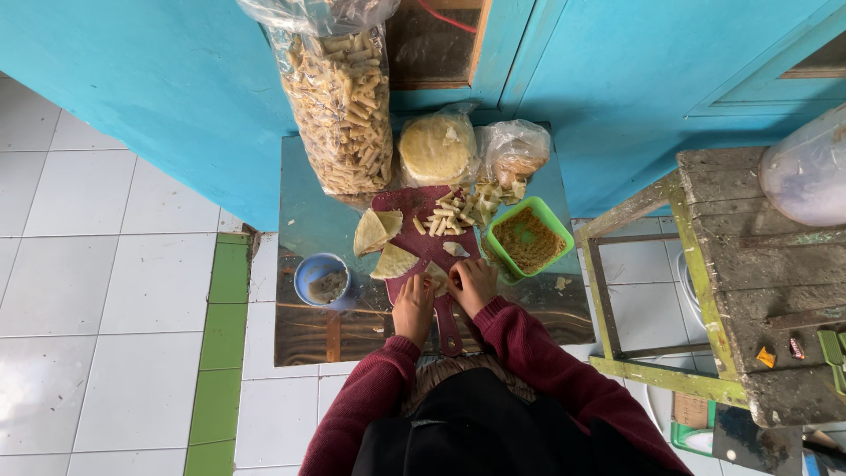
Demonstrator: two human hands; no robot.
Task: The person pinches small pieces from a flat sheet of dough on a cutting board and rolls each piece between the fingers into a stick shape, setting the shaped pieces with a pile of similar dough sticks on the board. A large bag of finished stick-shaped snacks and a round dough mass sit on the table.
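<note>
Maroon sleeves lead down to both hands, which are pressed close together at the near end of a dark red board (421,231) laid on a metal tray (304,339). A pale wrapper piece (437,278) is pinched between the left hand (413,308) and the right hand (473,285), fingers curled on it — whether it is being folded or rolled cannot be told. Two folded wrappers (384,247) and a pile of finished rolls (449,214) are seen farther up the board, with a green basket (527,236) of filling at its right and a blue bowl (322,278) on the left. Judged from the tight grip, the thin wrapper could be torn — or filling squeezed out.
</note>
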